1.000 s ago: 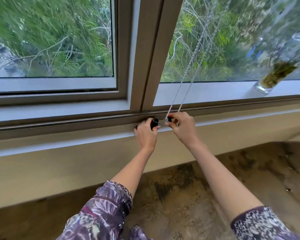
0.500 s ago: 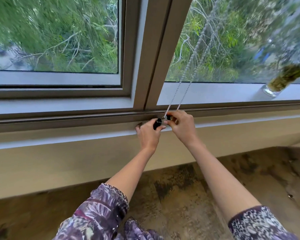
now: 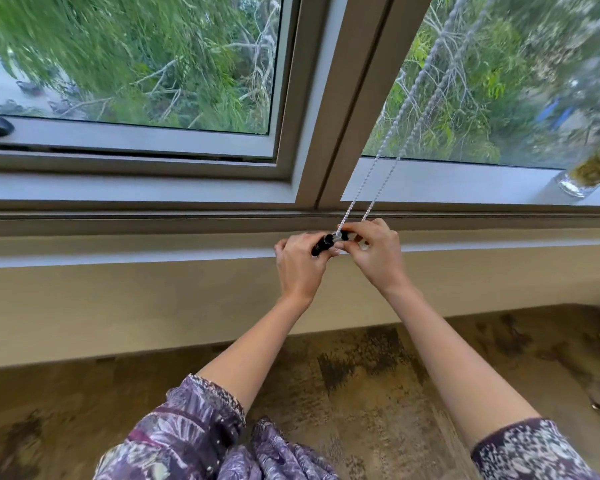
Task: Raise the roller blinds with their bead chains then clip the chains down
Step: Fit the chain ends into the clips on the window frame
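So we've got the black clip [image 3: 321, 244] pinched in our left hand [image 3: 300, 268] fingertips at the sill, and our right hand [image 3: 374, 252] fingers closed around the bead chain [image 3: 392, 133] loop's bottom end, touching the clip.

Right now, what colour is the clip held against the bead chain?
Black, seen in the head view: the clip sits in the left hand.

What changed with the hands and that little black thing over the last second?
The left hand brought the black clip rightward, from a gap away up against the bead chain end pinched by the right hand. The fingertips of both hands now meet there. The chain stays taut, the glass jar stays on the sill.
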`<act>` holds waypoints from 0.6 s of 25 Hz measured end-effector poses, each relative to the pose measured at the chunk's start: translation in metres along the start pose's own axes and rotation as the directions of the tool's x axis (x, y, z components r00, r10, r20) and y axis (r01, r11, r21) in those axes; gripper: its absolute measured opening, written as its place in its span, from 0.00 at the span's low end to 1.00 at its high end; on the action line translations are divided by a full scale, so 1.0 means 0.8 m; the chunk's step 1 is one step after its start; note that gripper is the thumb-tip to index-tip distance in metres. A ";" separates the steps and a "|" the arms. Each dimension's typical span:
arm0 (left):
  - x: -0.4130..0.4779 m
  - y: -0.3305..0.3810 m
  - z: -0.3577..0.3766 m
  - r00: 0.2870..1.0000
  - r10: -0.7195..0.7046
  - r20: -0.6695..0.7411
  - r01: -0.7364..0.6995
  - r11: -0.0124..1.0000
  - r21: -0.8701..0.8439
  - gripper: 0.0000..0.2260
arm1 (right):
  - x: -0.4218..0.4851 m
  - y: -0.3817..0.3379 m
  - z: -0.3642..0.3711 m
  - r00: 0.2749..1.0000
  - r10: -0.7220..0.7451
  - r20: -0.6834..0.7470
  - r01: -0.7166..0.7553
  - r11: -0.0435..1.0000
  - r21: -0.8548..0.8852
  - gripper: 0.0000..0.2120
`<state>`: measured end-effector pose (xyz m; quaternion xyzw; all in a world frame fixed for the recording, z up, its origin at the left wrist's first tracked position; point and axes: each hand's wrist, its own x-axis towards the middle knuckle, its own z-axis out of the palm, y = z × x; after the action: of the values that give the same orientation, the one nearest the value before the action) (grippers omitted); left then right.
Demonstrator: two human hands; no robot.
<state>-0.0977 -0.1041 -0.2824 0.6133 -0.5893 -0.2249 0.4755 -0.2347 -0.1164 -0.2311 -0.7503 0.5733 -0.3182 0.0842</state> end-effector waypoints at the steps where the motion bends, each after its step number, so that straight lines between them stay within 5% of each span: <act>1: -0.002 -0.001 -0.004 1.000 0.005 0.000 -0.005 1.000 0.005 0.13 | -0.002 -0.003 0.002 1.000 -0.001 0.001 0.001 1.000 0.004 0.13; 9: -0.014 -0.004 -0.029 1.000 -0.017 0.009 0.018 0.999 -0.045 0.12 | -0.018 -0.027 0.012 1.000 -0.030 0.008 0.030 1.000 -0.001 0.13; 15: -0.020 -0.012 -0.044 0.998 0.034 0.048 -0.038 0.995 0.092 0.10 | -0.027 -0.039 0.016 1.000 -0.029 0.003 0.029 1.000 -0.001 0.14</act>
<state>-0.0668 -0.0794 -0.2790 0.6187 -0.6208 -0.2028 0.4367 -0.2053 -0.0892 -0.2342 -0.7591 0.5624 -0.3179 0.0799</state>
